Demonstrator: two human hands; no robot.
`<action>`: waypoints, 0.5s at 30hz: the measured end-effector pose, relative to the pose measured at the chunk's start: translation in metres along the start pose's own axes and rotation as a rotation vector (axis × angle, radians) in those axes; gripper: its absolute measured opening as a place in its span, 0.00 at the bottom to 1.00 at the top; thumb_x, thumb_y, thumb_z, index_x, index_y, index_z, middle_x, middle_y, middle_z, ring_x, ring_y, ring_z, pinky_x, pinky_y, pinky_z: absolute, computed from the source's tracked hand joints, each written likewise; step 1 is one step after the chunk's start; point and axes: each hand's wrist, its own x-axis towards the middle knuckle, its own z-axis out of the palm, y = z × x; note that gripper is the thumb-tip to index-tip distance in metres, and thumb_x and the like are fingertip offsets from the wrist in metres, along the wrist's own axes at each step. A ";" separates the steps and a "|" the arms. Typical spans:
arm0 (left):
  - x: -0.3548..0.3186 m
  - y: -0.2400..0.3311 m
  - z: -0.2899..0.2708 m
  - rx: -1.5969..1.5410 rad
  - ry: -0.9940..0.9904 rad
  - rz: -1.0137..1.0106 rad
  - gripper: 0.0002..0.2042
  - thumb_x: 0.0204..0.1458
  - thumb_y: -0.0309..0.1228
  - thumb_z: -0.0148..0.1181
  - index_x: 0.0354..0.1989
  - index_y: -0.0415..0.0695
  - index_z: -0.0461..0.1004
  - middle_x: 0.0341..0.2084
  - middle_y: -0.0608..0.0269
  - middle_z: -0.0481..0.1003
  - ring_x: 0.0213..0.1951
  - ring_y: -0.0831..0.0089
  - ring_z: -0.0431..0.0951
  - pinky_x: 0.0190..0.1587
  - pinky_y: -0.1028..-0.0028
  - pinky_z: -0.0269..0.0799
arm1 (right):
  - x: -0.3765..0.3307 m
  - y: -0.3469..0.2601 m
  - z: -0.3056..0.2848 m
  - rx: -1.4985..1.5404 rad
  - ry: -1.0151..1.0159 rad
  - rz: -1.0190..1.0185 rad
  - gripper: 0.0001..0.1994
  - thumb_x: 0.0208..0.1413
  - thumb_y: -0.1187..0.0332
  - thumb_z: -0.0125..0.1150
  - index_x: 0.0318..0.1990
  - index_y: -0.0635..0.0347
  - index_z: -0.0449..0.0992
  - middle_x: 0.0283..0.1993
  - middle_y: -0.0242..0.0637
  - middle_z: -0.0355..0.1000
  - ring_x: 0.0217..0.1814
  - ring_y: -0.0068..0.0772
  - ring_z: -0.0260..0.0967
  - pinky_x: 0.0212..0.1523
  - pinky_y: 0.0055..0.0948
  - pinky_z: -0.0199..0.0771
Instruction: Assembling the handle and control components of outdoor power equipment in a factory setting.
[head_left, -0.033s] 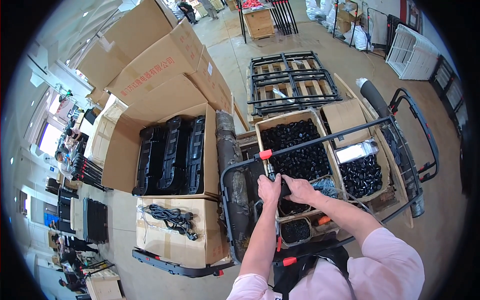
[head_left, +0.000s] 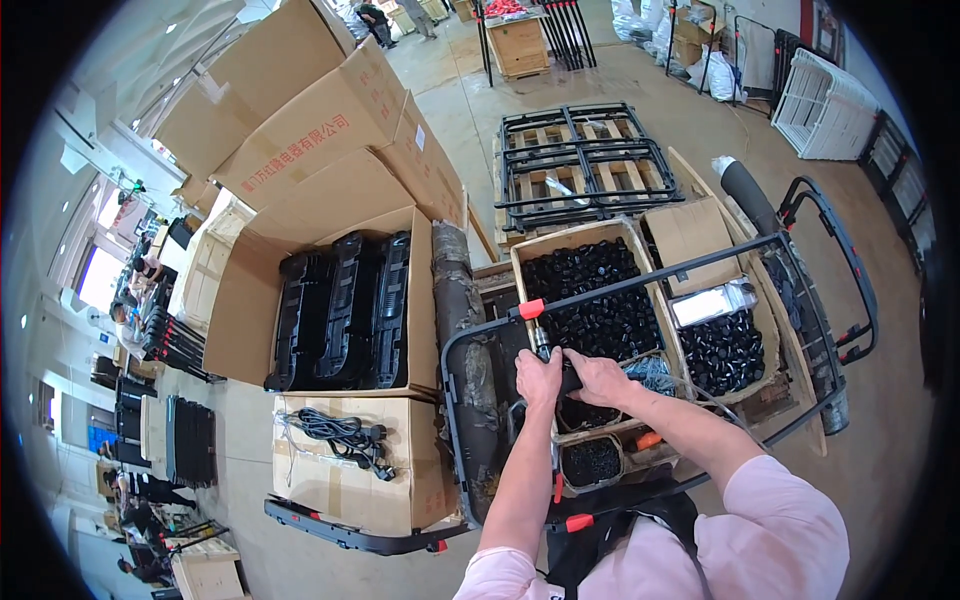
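Note:
A power screwdriver (head_left: 542,345) points away from me, its silver nose at the red plastic clip (head_left: 531,309) on the far bar of a black tubular frame (head_left: 660,273). My left hand (head_left: 540,378) is closed around the front part of the tool. Against its dark rear body, my right hand (head_left: 598,381) is closed too. Whether the tip touches a screw is too small to make out. The frame lies across padded rails, and a second red clip (head_left: 579,522) sits on its near bar.
Below the frame are a wooden bin of black caps (head_left: 590,290), another bin of caps (head_left: 722,355) and a small tub of screws (head_left: 592,462). An open carton (head_left: 235,300) of black plastic parts stands left. Coiled cables (head_left: 345,435) lie on a box. Stacked frames (head_left: 585,160) rest on a pallet beyond.

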 end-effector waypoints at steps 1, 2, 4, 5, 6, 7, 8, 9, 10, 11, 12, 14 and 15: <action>0.000 0.001 0.000 -0.001 -0.001 0.001 0.31 0.51 0.54 0.70 0.44 0.34 0.73 0.48 0.38 0.78 0.52 0.39 0.79 0.55 0.48 0.75 | 0.000 0.000 -0.001 -0.001 0.000 0.001 0.46 0.43 0.61 0.80 0.69 0.67 0.61 0.51 0.58 0.79 0.52 0.61 0.79 0.52 0.49 0.81; 0.000 0.002 0.001 -0.003 -0.007 -0.006 0.31 0.51 0.55 0.71 0.45 0.34 0.73 0.48 0.38 0.78 0.52 0.39 0.79 0.55 0.48 0.75 | 0.000 0.000 -0.002 -0.004 0.003 -0.003 0.47 0.43 0.61 0.80 0.69 0.67 0.60 0.51 0.59 0.79 0.52 0.62 0.79 0.52 0.49 0.81; 0.001 0.003 0.001 -0.006 -0.011 -0.011 0.32 0.51 0.55 0.71 0.45 0.34 0.73 0.48 0.37 0.78 0.52 0.39 0.79 0.55 0.48 0.75 | 0.001 -0.002 -0.005 -0.009 0.008 -0.011 0.47 0.43 0.61 0.80 0.70 0.67 0.60 0.50 0.59 0.79 0.51 0.62 0.79 0.51 0.50 0.81; 0.002 0.003 0.000 -0.007 -0.009 -0.016 0.32 0.51 0.55 0.71 0.45 0.34 0.73 0.48 0.37 0.78 0.52 0.39 0.79 0.55 0.48 0.75 | 0.002 -0.003 -0.005 -0.010 0.004 0.000 0.44 0.44 0.62 0.79 0.68 0.66 0.62 0.51 0.57 0.79 0.52 0.61 0.78 0.52 0.50 0.80; 0.003 0.002 0.000 -0.008 -0.007 -0.022 0.32 0.51 0.55 0.71 0.46 0.34 0.73 0.49 0.37 0.78 0.52 0.39 0.79 0.55 0.48 0.75 | 0.002 -0.005 -0.006 -0.013 0.000 0.011 0.42 0.44 0.62 0.79 0.66 0.65 0.64 0.51 0.55 0.78 0.53 0.60 0.78 0.53 0.50 0.80; 0.002 0.003 0.000 -0.012 -0.006 -0.019 0.32 0.51 0.55 0.71 0.46 0.34 0.73 0.49 0.37 0.78 0.52 0.39 0.79 0.55 0.48 0.75 | 0.003 -0.003 -0.003 -0.016 0.002 0.010 0.42 0.44 0.62 0.79 0.66 0.65 0.64 0.51 0.55 0.78 0.53 0.60 0.78 0.53 0.50 0.80; 0.002 0.003 0.000 -0.013 -0.008 -0.021 0.32 0.51 0.55 0.71 0.46 0.34 0.73 0.49 0.37 0.78 0.52 0.39 0.79 0.55 0.48 0.75 | 0.003 -0.001 0.000 -0.051 -0.012 -0.014 0.38 0.45 0.63 0.78 0.64 0.64 0.66 0.53 0.52 0.76 0.54 0.59 0.77 0.53 0.50 0.80; 0.001 0.003 0.000 -0.015 -0.009 -0.024 0.32 0.51 0.55 0.71 0.46 0.34 0.73 0.49 0.37 0.78 0.53 0.39 0.80 0.55 0.48 0.75 | 0.003 0.000 0.003 -0.087 -0.026 -0.038 0.35 0.45 0.63 0.78 0.61 0.63 0.69 0.54 0.49 0.74 0.55 0.58 0.76 0.54 0.50 0.79; 0.001 0.004 -0.001 -0.019 -0.006 -0.023 0.32 0.51 0.55 0.71 0.46 0.34 0.73 0.49 0.37 0.78 0.53 0.39 0.80 0.55 0.48 0.75 | 0.002 -0.001 0.004 -0.090 -0.025 -0.041 0.35 0.45 0.63 0.78 0.61 0.63 0.69 0.54 0.49 0.74 0.55 0.58 0.76 0.54 0.50 0.79; 0.000 0.004 -0.002 -0.017 -0.016 -0.020 0.33 0.51 0.55 0.71 0.47 0.34 0.73 0.49 0.37 0.78 0.53 0.39 0.80 0.55 0.48 0.75 | 0.001 -0.003 0.005 -0.070 0.004 -0.066 0.33 0.45 0.64 0.77 0.59 0.63 0.70 0.55 0.48 0.72 0.56 0.58 0.75 0.54 0.50 0.79; 0.000 0.004 -0.002 -0.014 -0.025 -0.017 0.33 0.51 0.56 0.71 0.47 0.34 0.73 0.49 0.37 0.78 0.52 0.38 0.80 0.55 0.48 0.75 | 0.000 -0.004 0.006 -0.049 0.032 -0.090 0.30 0.45 0.65 0.77 0.56 0.62 0.71 0.57 0.46 0.70 0.57 0.57 0.74 0.55 0.50 0.78; 0.000 0.000 -0.004 -0.015 -0.028 -0.019 0.33 0.51 0.56 0.70 0.47 0.34 0.73 0.49 0.37 0.78 0.53 0.39 0.80 0.55 0.48 0.75 | -0.002 -0.009 0.004 -0.050 0.027 -0.086 0.30 0.45 0.65 0.77 0.57 0.61 0.71 0.58 0.46 0.70 0.57 0.58 0.74 0.54 0.50 0.78; 0.001 -0.001 -0.004 -0.012 -0.038 -0.021 0.33 0.51 0.56 0.70 0.47 0.34 0.73 0.49 0.37 0.78 0.53 0.39 0.80 0.55 0.48 0.75 | -0.002 -0.010 0.004 -0.048 0.022 -0.075 0.30 0.45 0.65 0.77 0.57 0.61 0.71 0.59 0.46 0.69 0.57 0.58 0.74 0.54 0.51 0.78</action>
